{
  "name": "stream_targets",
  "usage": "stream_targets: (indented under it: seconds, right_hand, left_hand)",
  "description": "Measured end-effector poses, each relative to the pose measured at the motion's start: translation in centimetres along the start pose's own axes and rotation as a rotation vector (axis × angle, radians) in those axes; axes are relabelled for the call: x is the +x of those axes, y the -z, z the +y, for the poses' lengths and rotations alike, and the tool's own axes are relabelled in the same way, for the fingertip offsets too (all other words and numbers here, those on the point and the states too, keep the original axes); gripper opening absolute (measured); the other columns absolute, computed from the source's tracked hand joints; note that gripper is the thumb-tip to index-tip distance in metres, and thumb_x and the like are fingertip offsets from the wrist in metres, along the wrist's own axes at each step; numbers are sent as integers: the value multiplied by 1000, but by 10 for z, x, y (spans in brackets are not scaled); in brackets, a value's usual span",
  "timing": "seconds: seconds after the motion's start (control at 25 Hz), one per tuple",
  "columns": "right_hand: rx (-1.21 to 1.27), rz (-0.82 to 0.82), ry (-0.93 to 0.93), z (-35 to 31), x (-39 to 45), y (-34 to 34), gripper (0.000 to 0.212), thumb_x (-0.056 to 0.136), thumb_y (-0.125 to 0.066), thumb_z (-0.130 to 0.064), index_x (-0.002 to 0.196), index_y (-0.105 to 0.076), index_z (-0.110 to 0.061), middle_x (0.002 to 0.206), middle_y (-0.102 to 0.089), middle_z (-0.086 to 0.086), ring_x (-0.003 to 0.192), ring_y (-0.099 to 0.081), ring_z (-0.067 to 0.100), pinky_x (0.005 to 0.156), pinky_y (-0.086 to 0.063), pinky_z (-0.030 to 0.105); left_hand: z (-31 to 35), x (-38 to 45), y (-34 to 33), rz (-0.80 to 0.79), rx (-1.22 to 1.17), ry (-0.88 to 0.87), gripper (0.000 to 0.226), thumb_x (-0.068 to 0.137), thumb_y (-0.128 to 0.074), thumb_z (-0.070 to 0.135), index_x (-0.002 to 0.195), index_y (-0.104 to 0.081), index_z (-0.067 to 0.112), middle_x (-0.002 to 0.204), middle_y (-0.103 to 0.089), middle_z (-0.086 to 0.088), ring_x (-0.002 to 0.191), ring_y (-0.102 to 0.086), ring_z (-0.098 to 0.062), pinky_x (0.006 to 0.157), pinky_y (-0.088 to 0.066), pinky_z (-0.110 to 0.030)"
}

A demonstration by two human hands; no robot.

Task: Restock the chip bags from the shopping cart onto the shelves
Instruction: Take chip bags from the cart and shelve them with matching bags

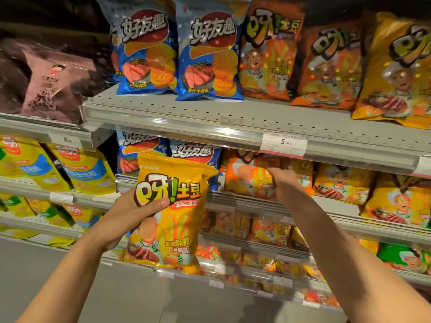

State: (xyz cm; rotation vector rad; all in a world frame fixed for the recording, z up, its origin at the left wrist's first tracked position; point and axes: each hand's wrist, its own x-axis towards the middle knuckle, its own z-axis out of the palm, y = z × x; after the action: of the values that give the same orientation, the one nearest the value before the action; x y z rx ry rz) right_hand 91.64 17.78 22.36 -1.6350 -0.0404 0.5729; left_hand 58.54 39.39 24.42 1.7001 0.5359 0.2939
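Single head cam, wide-angle, facing shelves [233, 127] close up, tilted slightly down; both forearms enter from bottom edge.

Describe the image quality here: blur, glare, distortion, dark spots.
Head view: wide-angle bending curves the shelf edge; the right hand and orange bag it reaches are smeared with motion blur; the yellow bag in the left hand is sharp; glare speckles the blue bags; the upper left corner is dim.
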Motion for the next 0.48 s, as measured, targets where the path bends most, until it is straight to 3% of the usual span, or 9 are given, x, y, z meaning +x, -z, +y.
stream_targets:
  seconds: [0.04,0.12,0.2,0.28,0.36,0.44,0.48]
  right_hand:
    - [-20,-17,-11,-1,-4,-7,16,90,-69,-20,100,-65,-8,96,-69,13,77,-68,27,76,-60,40]
    - [17,2,34,1,-6,-13,15,89,-72,-15,86,-68,-1,81,-70,13,65,-70,24,66,-59,35]
    - [30,-41,104,2,-8,-12,17,89,-70,-8,92,-69,9,71,-72,12,60,-72,19,57,-58,29]
    - [5,-103,82,4,-7,-10,26,89,-72,-15,102,-70,8,84,-73,17,73,-74,24,69,-61,37]
    - [-232,-5,24,1,-3,-12,38,88,-71,-32,105,-69,2,98,-69,18,88,-69,29,82,-58,42]
    - [-495,136,68,-3,-3,-15,46,92,-66,-38,103,-67,6,92,-61,16,91,-60,29,76,-49,40]
    - [-536,168,137,-3,-7,-15,43,93,-65,-38,91,-66,5,83,-57,13,87,-55,28,71,-42,39]
  left_hand:
    - [0,2,0,0,2,-2,56,73,-80,55,126,-66,39,116,-76,2,112,-70,-25,104,-49,-58]
    - [0,6,-2,-28,-17,-23,51,77,-81,54,124,-66,43,119,-75,7,113,-70,-16,103,-50,-53]
    - [1,8,-6,-56,-31,-35,51,75,-80,55,123,-66,47,121,-74,9,113,-69,-11,104,-50,-47]
    - [1,11,-13,-59,-17,-31,50,74,-79,58,121,-65,49,117,-76,4,111,-70,-15,102,-52,-47]
    - [1,14,-22,-77,-9,-28,45,77,-81,55,120,-66,49,116,-76,10,111,-69,-9,97,-53,-40]
    - [4,17,-36,-116,-21,-36,45,78,-80,48,121,-67,45,118,-74,15,110,-68,-3,89,-52,-28]
    - [7,19,-44,-132,-27,-41,47,76,-80,47,122,-66,42,118,-74,16,109,-69,-1,85,-53,-22]
